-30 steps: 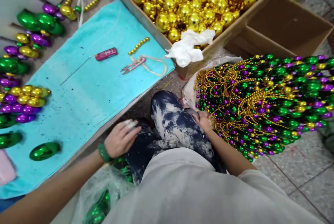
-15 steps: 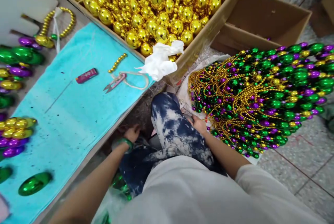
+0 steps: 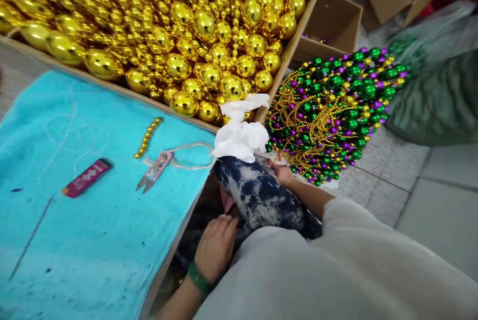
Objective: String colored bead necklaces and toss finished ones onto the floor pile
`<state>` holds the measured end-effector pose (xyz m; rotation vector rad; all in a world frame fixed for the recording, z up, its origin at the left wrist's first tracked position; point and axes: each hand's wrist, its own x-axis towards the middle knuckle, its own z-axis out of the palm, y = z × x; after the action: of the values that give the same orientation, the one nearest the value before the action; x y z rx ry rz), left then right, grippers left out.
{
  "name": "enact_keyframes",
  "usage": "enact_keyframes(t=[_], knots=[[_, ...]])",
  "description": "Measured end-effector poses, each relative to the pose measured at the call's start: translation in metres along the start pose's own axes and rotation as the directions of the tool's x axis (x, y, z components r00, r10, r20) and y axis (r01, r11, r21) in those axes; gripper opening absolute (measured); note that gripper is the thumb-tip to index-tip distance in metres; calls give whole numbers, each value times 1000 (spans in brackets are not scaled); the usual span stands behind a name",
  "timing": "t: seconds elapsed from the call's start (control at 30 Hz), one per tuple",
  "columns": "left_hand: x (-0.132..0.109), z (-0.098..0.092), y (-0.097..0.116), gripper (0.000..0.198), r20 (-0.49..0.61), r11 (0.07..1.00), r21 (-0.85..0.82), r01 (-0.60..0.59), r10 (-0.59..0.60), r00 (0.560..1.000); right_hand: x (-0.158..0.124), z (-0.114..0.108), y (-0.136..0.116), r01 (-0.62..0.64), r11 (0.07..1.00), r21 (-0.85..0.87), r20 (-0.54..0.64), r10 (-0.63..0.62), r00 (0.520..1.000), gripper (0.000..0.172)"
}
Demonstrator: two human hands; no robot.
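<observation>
My left hand (image 3: 217, 245), with a green band at the wrist, is low between the table edge and my lap. Its fingers lie together and curl downward beside a pink edge (image 3: 226, 199); what is under them is hidden. Beside my thigh in stained dark trousers (image 3: 261, 195), my right hand (image 3: 283, 174) is closed, its fingertips around something I cannot make out. Close to that hand lies a heap of green, purple and gold bead strings (image 3: 324, 116). White crumpled cloth (image 3: 241, 136) hangs at the box corner above my knee.
A cardboard box (image 3: 295, 44) full of gold beads is at the back. On the turquoise cloth (image 3: 100, 240) are pink-handled thread snips (image 3: 157, 170), a short gold bead strand (image 3: 148, 137) and a maroon box (image 3: 87, 178). Another carton (image 3: 339, 16) and a green trouser leg (image 3: 436, 101) are at right.
The view has shifted toward the gold-bead box. My left hand has come up and inward to the lap; my right hand stays beside the thigh. A green trouser leg has come into view at right.
</observation>
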<state>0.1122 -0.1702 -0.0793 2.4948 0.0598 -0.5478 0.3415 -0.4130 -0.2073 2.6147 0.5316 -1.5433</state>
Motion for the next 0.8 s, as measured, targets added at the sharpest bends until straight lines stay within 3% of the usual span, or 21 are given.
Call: enact_keyframes(t=[0.07,0.13,0.23,0.3,0.37,0.43,0.63,0.8], knots=[[-35,-29,-4,36,-49,991,2,-135,135,990,-4,-8,-8,-30,999,19,31,29,999,56],[-57,-47,-17,37,-3,989,-9,-149,149,989,-5,-16,-16,-68,997,48,69,64,996,57],[-64,-56,-34,38,246,999,-4,-43,43,968,-4,-17,-26,-152,982,113,119,138,983,63],[-54,-56,-34,39,474,999,16,47,-49,879,-5,-12,-28,-222,962,156,152,199,968,66],[-38,-53,-26,40,645,993,36,115,-111,756,-10,-6,-23,-299,935,190,177,266,947,62],[-24,-47,-18,40,724,988,40,150,-132,677,-18,-2,-10,-375,901,218,190,338,922,51],[-10,-9,-23,38,765,971,30,238,-175,620,-60,7,59,-573,775,267,204,536,819,33],[-3,20,-34,37,771,963,55,264,-209,602,-80,31,84,-661,684,307,138,656,742,45]])
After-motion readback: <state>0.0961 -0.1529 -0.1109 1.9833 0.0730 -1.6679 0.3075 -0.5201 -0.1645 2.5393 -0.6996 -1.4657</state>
